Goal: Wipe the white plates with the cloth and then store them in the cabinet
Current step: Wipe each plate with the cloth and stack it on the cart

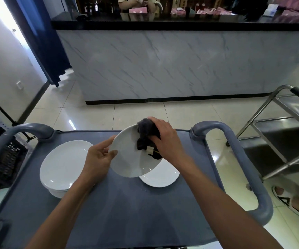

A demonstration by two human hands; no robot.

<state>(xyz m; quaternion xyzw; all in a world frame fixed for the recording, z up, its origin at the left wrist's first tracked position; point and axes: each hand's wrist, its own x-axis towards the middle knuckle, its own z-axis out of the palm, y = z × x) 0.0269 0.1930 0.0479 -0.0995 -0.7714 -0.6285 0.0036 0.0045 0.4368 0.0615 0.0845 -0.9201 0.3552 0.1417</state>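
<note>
Floor tiles (139, 112) and a marble-faced counter (172, 65) are seen beyond a grey cart (127, 209). A plate stack (64, 164) lies left, a single plate (161, 177) right. A tilted plate (129, 159) is gripped at its rim by the left hand (98, 159); a dark cloth (147, 135) is clenched and pressed onto it by the right hand (165, 137).

A tilted white plate (129, 159) (glossy) under a crumpled dark cloth (147, 135), other plates (64, 164) stacked left.

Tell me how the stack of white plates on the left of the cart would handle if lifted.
The stack of white plates looks rigid and probably heavy, being several deep. Their glossy surfaces suggest a slippery grip. Likely breakable if dropped.
</note>
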